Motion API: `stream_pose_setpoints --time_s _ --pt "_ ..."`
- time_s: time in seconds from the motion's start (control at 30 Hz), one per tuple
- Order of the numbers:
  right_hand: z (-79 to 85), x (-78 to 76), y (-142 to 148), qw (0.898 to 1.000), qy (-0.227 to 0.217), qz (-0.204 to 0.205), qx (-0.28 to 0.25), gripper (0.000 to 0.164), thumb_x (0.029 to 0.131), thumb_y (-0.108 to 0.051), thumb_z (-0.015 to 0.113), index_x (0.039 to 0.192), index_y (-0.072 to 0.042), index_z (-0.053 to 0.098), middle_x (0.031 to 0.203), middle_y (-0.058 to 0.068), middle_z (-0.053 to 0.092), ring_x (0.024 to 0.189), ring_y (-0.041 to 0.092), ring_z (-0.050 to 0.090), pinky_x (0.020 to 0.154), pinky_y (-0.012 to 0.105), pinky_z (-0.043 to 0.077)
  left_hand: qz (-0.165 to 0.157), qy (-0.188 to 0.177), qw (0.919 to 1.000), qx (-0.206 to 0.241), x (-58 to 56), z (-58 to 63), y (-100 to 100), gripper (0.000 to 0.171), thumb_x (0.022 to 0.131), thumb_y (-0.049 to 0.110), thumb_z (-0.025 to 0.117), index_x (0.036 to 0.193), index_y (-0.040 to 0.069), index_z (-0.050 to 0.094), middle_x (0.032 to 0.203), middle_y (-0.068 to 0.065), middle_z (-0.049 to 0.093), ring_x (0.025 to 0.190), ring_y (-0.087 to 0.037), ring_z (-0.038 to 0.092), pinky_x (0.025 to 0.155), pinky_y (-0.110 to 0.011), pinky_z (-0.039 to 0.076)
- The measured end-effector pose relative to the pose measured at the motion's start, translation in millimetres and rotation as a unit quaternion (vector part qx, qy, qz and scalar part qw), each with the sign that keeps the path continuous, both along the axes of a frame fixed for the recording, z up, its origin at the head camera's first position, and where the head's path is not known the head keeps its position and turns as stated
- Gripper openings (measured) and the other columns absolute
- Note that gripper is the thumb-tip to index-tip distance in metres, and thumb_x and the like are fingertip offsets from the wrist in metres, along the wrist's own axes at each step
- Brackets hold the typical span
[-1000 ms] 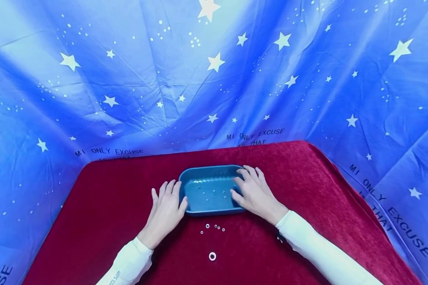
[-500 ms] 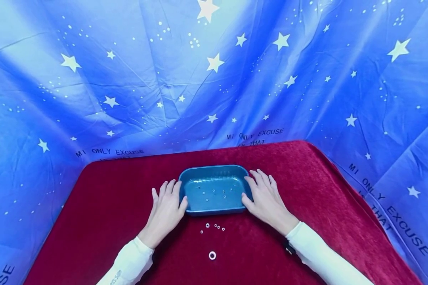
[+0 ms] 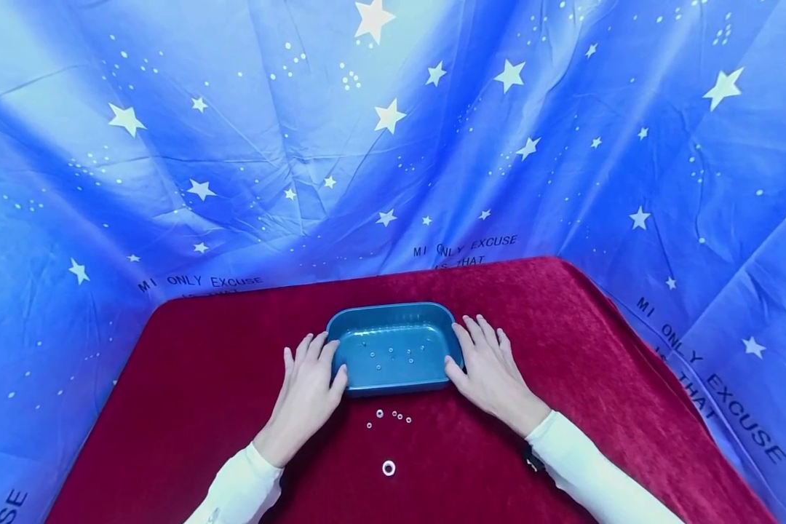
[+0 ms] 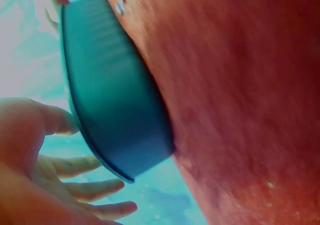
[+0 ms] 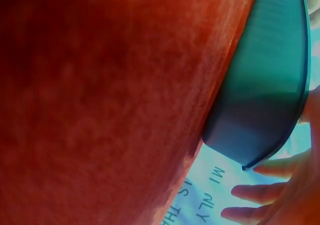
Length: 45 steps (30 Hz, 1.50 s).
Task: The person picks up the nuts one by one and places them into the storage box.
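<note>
A blue-green rectangular tray [image 3: 393, 378] stands on the red cloth in the head view, with several tiny silver ring-like pieces [image 3: 391, 351] spread over its floor. My left hand [image 3: 304, 389] is at the tray's left end, its thumb and index fingertip right at the rim. On the opposite end, my right hand [image 3: 494, 375] has its thumb and fingertips at the right rim. Both wrist views show the tray's side wall [image 4: 115, 85] with fairly straight, spread fingers beside it. In front of the tray lie several small silver rings [image 3: 380, 413] and one larger silver ring [image 3: 388, 468].
Red velvety cloth [image 3: 223, 364] covers the table around the tray. Behind and on both sides hangs a blue curtain [image 3: 268, 145] printed with white stars and lettering. The sleeves [image 3: 242, 480] of both arms are white.
My right hand has drawn back from over the tray's inside to its right rim. My left hand has stayed at the left end, its index finger shifting slightly over the rim.
</note>
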State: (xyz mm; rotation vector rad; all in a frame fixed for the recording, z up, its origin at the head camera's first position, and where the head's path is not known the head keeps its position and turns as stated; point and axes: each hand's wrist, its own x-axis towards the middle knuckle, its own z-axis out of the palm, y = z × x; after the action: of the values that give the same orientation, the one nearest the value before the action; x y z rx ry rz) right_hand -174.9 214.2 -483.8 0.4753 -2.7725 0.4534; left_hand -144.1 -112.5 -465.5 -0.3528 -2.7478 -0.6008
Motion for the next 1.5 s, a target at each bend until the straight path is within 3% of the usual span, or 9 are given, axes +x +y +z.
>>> stream_pose_setpoints --time_s 0.27,0.5,0.6,0.9,1.03,1.3,1.5 --pt "1.1 -0.4 0.6 1.000 -0.002 0.000 -0.002 0.067 0.102 -0.037 0.066 0.156 0.002 0.056 0.160 0.029 0.052 0.155 0.052 0.038 0.120 0.080 0.030 -0.032 0.017 0.9993 0.005 13.3 11.9 6.7 0.045 0.102 0.021 0.074 0.141 -0.002 0.070 0.154 -0.025 0.061 0.149 -0.050 0.049 0.119 -0.082 0.032" --pt "1.2 -0.2 -0.1 1.000 -0.007 0.000 -0.001 0.068 0.103 -0.038 0.065 0.157 0.001 0.055 0.161 0.029 0.051 0.155 0.052 0.038 0.120 0.080 0.030 -0.069 0.042 0.9966 -0.014 22.6 16.0 12.2 0.048 0.097 0.020 0.082 0.138 -0.001 0.072 0.147 -0.024 0.066 0.141 -0.047 0.058 0.108 -0.064 0.056" --pt "1.3 -0.2 -0.3 1.000 -0.008 0.000 -0.001 0.068 0.103 -0.038 0.065 0.158 0.001 0.054 0.161 0.029 0.051 0.155 0.052 0.038 0.120 0.080 0.030 -0.086 0.058 0.9943 -0.024 25.5 16.8 17.0 0.049 0.094 0.022 0.084 0.137 0.002 0.073 0.145 -0.022 0.067 0.137 -0.044 0.060 0.103 -0.062 0.059" --pt "1.4 -1.1 -1.1 1.000 -0.008 -0.001 0.003 0.068 0.103 -0.038 0.064 0.158 0.001 0.054 0.160 0.029 0.051 0.155 0.052 0.038 0.119 0.080 0.031 -0.170 0.123 0.9754 -0.069 35.9 12.1 34.2 0.040 0.092 0.022 0.087 0.129 0.010 0.078 0.141 -0.015 0.071 0.135 -0.040 0.063 0.107 -0.060 0.056" --pt "2.0 -1.4 -2.1 1.000 -0.008 0.002 -0.001 0.068 0.104 -0.038 0.064 0.158 0.002 0.054 0.160 0.029 0.051 0.155 0.052 0.037 0.119 0.080 0.031 -0.183 0.140 0.9703 -0.073 43.1 8.3 37.9 0.038 0.089 0.019 0.088 0.126 0.011 0.079 0.137 -0.013 0.073 0.130 -0.037 0.064 0.104 -0.055 0.057" --pt "2.9 -0.4 -0.7 1.000 -0.011 -0.002 -0.004 0.068 0.103 -0.038 0.064 0.158 0.001 0.054 0.161 0.029 0.051 0.155 0.052 0.037 0.120 0.080 0.030 -0.196 0.171 0.9631 -0.069 55.4 2.5 33.8 0.030 0.086 0.014 0.089 0.114 0.013 0.079 0.118 -0.004 0.072 0.114 -0.024 0.062 0.083 -0.041 0.054" --pt "0.7 0.3 0.3 1.000 -0.012 -0.001 -0.006 0.068 0.104 -0.038 0.064 0.158 0.001 0.054 0.161 0.029 0.051 0.155 0.052 0.037 0.120 0.080 0.030 -0.220 0.173 0.9571 -0.074 61.6 -6.1 29.0 0.026 0.085 0.013 0.089 0.109 0.013 0.078 0.106 0.002 0.067 0.099 -0.016 0.060 0.074 -0.033 0.053"
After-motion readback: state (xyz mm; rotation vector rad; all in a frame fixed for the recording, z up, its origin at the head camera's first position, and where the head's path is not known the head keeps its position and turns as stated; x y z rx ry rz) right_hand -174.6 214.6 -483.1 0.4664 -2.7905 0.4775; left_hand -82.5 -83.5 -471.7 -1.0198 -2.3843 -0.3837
